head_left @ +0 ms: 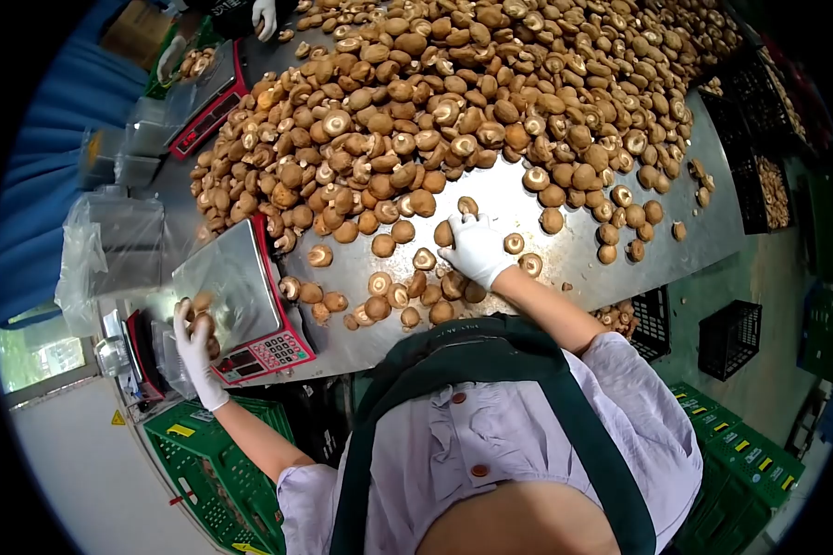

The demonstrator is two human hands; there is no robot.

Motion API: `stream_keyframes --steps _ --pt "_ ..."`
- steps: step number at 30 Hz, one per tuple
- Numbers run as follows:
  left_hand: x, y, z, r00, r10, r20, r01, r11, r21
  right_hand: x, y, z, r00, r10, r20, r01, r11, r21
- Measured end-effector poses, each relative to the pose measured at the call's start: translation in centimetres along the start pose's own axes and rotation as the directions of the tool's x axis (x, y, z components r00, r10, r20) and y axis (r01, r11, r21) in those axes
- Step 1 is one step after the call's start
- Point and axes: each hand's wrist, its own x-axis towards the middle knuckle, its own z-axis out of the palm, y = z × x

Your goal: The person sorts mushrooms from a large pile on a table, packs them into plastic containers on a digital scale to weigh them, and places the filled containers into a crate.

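My left hand (197,356), in a white glove, is curled around a few brown shiitake mushrooms (201,324) beside the left edge of the red scale. On the scale's plate (241,277) lies a clear plastic bag (208,287). My right hand (478,252), also gloved in white, is low over the metal table, its thumb and fingers around a mushroom (444,233). Another mushroom (467,205) touches or nearly touches its fingertips. Loose mushrooms (378,307) lie between the scale and my right hand.
A large heap of mushrooms (416,102) covers the back of the table (713,203). A second red scale (208,111) and another person's gloved hand (265,17) are at the upper left. Plastic bags (111,240) lie left. Green crates (217,472) and black crates (729,338) stand around.
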Motion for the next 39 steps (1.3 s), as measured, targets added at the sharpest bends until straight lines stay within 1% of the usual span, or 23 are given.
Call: stream_keyframes --steps 1,3,5,7,11,13,15,16,18,20,23,25,27,28,29,31,32,33,34,35,37,38,39 --pt "0.2 -0.3 0.6 0.978 0.199 0.066 -0.209 0.911 0.356 -0.1 -0.3 1.2 0.995 -0.007 -0.104 0.0 0.998 -0.07" --pt "0.1 -0.4 2.4 0.982 0.179 0.061 -0.186 0.854 0.486 0.2 -0.1 1.7 0.995 0.03 -0.091 -0.031 0.999 -0.013" --pt "0.4 -0.3 3.0 0.959 0.278 0.061 -0.272 0.829 0.488 0.5 0.4 0.8 0.984 0.175 0.03 -0.177 0.949 0.261" --pt "0.0 2.0 4.0 0.987 0.159 0.019 -0.144 0.831 0.538 0.4 1.5 -0.2 0.968 0.251 -0.029 -0.229 0.92 0.318" --pt "-0.1 7.1 6.9 0.937 0.334 -0.101 -0.13 0.603 0.787 -0.3 3.9 -0.8 0.923 0.349 0.163 -0.378 0.733 0.566" --pt "0.0 9.3 10.6 0.871 0.468 -0.147 -0.314 0.763 0.564 -0.9 4.3 -0.4 0.92 0.337 0.199 -0.387 0.709 0.59" --pt "-1.4 14.4 16.2 0.946 0.321 -0.047 -0.318 0.946 0.07 -1.2 3.0 -2.0 0.943 0.231 0.239 -0.315 0.852 0.418" --pt "-2.3 17.5 18.8 0.97 0.231 0.077 -0.234 0.972 0.03 -1.4 2.3 -2.0 0.97 0.152 0.192 -0.217 0.897 0.385" --pt "-2.9 17.1 25.6 0.885 0.39 0.255 -0.411 0.911 0.032 -1.2 0.6 -2.3 0.968 0.058 0.246 -0.121 0.96 0.252" --pt "-4.0 18.3 31.3 0.742 0.539 0.398 -0.626 0.769 0.126 -0.9 0.0 0.1 0.995 -0.037 0.094 0.019 0.981 0.193" --pt "-4.4 18.4 37.4 0.666 0.394 0.633 -0.712 0.589 0.382 0.1 -0.6 1.6 0.996 -0.091 0.007 0.086 0.968 0.237" --pt "-3.8 17.7 38.7 0.628 0.473 0.619 -0.759 0.546 0.353 0.6 0.3 0.9 0.994 -0.104 0.025 0.091 0.944 0.316" --pt "-3.7 16.5 38.4 0.587 0.488 0.647 -0.78 0.556 0.288 0.2 1.5 -0.6 0.984 0.06 0.17 -0.152 0.782 0.605" --pt "-4.0 17.0 36.8 0.579 0.542 0.608 -0.759 0.631 0.16 -0.2 1.9 -0.9 0.991 0.121 0.057 -0.129 0.756 0.642" --pt "-5.1 17.8 35.2 0.665 0.538 0.518 -0.644 0.765 0.031 -0.5 2.5 -1.6 0.964 0.214 0.157 -0.264 0.694 0.67" --pt "-6.3 17.1 34.6 0.818 0.47 0.331 -0.402 0.879 -0.255 -0.4 2.6 -2.9 0.898 0.328 0.293 -0.405 0.355 0.843" --pt "-7.1 17.1 34.0 0.864 0.2 0.463 -0.021 0.931 -0.363 -0.4 2.8 -2.5 0.932 0.288 0.22 -0.291 0.232 0.928" --pt "-8.0 16.7 33.7 0.864 0.196 0.464 -0.017 0.932 -0.363 -0.4 2.3 -2.9 0.931 0.288 0.224 -0.294 0.232 0.927" --pt "-8.8 16.4 33.3 0.77 -0.008 0.637 0.49 0.647 -0.584 -0.1 0.8 -3.8 0.979 0.191 0.07 -0.148 0.435 0.888" --pt "-9.5 16.2 33.0 0.569 -0.073 0.819 0.82 0.123 -0.559 0.2 -0.8 -4.9 0.996 0.059 -0.068 0.018 0.605 0.796" --pt "-10.6 15.1 32.8 0.465 0.046 0.884 0.88 -0.135 -0.456 -0.2 -4.4 -7.6 0.973 -0.226 0.051 0.128 0.707 0.695" --pt "-10.8 15.8 32.2 0.462 -0.008 0.887 0.866 -0.211 -0.453 -0.4 -5.5 -7.5 0.945 -0.323 -0.052 0.315 0.855 0.412" --pt "-10.9 16.5 31.6 0.456 -0.06 0.888 0.845 -0.284 -0.453 -0.1 -5.8 -7.2 0.941 -0.336 -0.041 0.328 0.879 0.347"
